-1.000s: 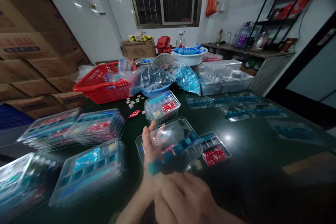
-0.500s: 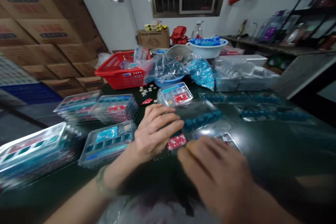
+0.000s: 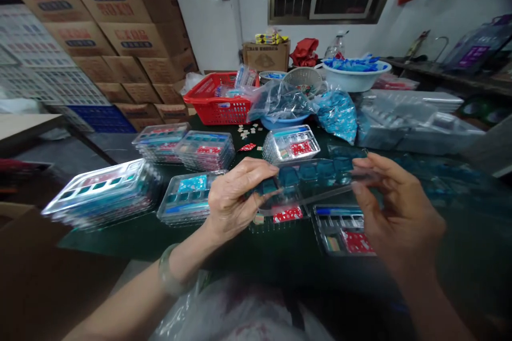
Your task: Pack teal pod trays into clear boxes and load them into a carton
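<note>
View: the head camera, looking down on a dark table point(image 3: 256, 248). I take 12 o'clock as the far side of the table, seen from the centre of the picture.

Held thing: a clear blister tray point(image 3: 308, 175) with a row of blue-green cells, lifted a little above the table at the centre, held between the two hands and tilted slightly.

Left hand: the left hand point(image 3: 240, 197) is at 7 o'clock from the tray. It grips the tray's near end, with the fingers lying over the edge. A pale bangle point(image 3: 167, 272) sits on the wrist.

Right hand: the right hand point(image 3: 400, 213) is at 3 o'clock from the tray. It pinches the other end between thumb and fingers, with the forearm coming up from below.

Below the hands: two open trays with red cards lie on the table, one partly hidden under the held tray and the other point(image 3: 340, 229) just beside it.

Stacked so far: filled tray stacks point(image 3: 102, 194) stand at 9 o'clock, and one more tray stack point(image 3: 291, 144) stands at 12 o'clock.

Left around: a bag of blue packets point(image 3: 338, 114) and a red plastic basket point(image 3: 208, 112) are at the far side.
</note>
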A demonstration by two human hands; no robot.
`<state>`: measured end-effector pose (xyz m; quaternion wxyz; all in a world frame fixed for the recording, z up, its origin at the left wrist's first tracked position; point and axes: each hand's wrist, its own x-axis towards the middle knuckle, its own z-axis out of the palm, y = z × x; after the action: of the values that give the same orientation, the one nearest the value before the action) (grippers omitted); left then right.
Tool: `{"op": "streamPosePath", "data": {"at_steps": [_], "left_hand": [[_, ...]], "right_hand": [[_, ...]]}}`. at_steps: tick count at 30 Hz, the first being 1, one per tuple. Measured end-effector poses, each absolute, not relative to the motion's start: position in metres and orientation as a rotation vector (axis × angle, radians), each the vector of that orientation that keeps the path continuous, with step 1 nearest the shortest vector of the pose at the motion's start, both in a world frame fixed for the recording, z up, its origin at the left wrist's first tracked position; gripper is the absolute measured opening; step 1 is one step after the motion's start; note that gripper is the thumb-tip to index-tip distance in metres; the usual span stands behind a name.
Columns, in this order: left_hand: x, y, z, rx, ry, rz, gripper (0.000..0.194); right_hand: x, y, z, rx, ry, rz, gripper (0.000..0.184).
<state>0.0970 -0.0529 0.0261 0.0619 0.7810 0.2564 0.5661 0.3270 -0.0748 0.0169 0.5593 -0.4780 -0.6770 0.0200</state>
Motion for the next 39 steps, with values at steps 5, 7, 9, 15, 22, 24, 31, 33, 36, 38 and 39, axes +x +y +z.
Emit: {"op": "streamPosePath", "data": {"at_steps": [5,7,9,15,22,24,31,33,36,38,39], "left_hand": [[0.087,-0.065,0.011,2.421,0.989,1.727,0.037],[0.083,-0.071,0.004,2.486,1.112,1.681,0.041],[0.080,-0.080,-0.003,2.511,1.206,1.636,0.042],[0.082,-0.098,-0.029,2.217,1.544,1.525,0.023],[0.086,-0.059,-0.068,1.814,1.944,1.095,0.042],[0.087,-0.048,-0.075,1.889,2.023,0.989,0.044],[0.099,-0.046,-0.078,2.060,2.266,0.729,0.049],[0.102,-0.048,-0.078,2.158,2.312,0.721,0.051],[0.107,-0.047,-0.078,2.430,2.170,0.699,0.054],[0.111,-0.044,-0.077,2.605,1.904,0.566,0.064],[0.113,-0.042,-0.076,2.665,1.776,0.468,0.072]], "right_hand": [[0.316,-0.072,0.006,-1.116,-1.463,0.040,0.041],[0.313,-0.074,0.001,-1.094,-1.486,0.062,0.037],[0.312,-0.076,-0.006,-1.078,-1.525,0.089,0.036],[0.307,-0.070,-0.032,-1.074,-1.575,0.248,0.037],[0.304,0.010,-0.073,-1.262,-1.759,0.676,0.031],[0.303,0.028,-0.083,-1.335,-1.833,0.682,0.026],[0.295,0.034,-0.097,-1.650,-1.971,0.524,0.024],[0.293,0.032,-0.096,-1.713,-1.999,0.494,0.025],[0.290,0.030,-0.094,-1.775,-2.042,0.462,0.025],[0.288,0.030,-0.092,-1.799,-2.063,0.437,0.024],[0.287,0.030,-0.091,-1.804,-2.075,0.426,0.023]]}}
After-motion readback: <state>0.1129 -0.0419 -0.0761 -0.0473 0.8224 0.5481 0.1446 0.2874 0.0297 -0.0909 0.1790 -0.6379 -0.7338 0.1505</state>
